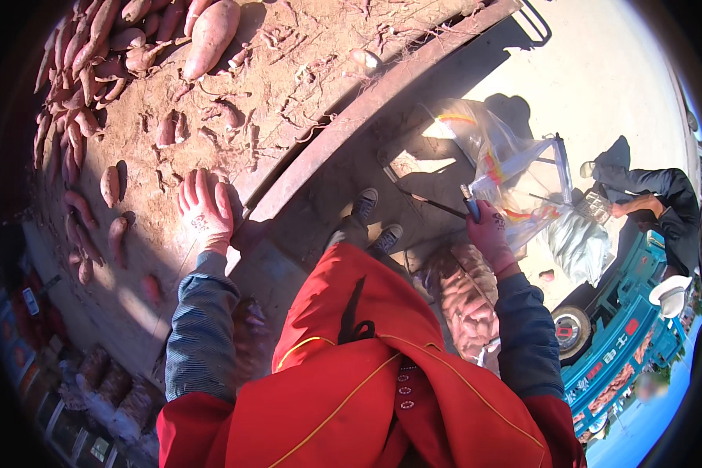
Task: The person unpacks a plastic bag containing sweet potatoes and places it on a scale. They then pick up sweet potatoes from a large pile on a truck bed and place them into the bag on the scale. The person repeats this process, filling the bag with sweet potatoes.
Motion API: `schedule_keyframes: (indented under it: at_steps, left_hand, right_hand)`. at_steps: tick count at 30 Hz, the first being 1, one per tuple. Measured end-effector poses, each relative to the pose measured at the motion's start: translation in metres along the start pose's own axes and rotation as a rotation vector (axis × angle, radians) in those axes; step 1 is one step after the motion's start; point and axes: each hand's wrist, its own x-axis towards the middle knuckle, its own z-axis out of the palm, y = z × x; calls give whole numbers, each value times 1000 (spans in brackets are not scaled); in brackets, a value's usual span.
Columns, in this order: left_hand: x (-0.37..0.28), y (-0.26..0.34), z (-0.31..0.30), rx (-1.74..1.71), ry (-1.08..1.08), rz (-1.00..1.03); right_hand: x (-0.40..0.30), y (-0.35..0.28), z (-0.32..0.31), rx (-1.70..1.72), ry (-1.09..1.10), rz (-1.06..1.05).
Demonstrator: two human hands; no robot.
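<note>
My left hand, in a pink-white glove, rests palm down with fingers spread on the soil-covered truck bed, near its metal edge rail. It holds nothing. Small sweet potatoes lie left of it, and one very large sweet potato lies farther up the bed. In my gloved right hand is a blue-handled tool; the fingers hide most of it. Just beyond that hand, a clear plastic bag hangs on a metal frame.
A heap of sweet potatoes fills the bed's far left. A full bag of sweet potatoes stands below my right arm. At right, a person holds a crate-like item by a pale sack, near a teal truck.
</note>
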Motion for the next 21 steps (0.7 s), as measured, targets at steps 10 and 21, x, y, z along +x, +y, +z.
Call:
schedule_keyframes:
  at_steps: [10,21]
  left_hand:
    - [-1,0,-1,-16,-22,-28]
    - [2,-1,-1,-44,-21,-17]
  right_hand:
    - [4,-8,17,93,-80,-23]
    - [1,-13,41,77,-134,-54]
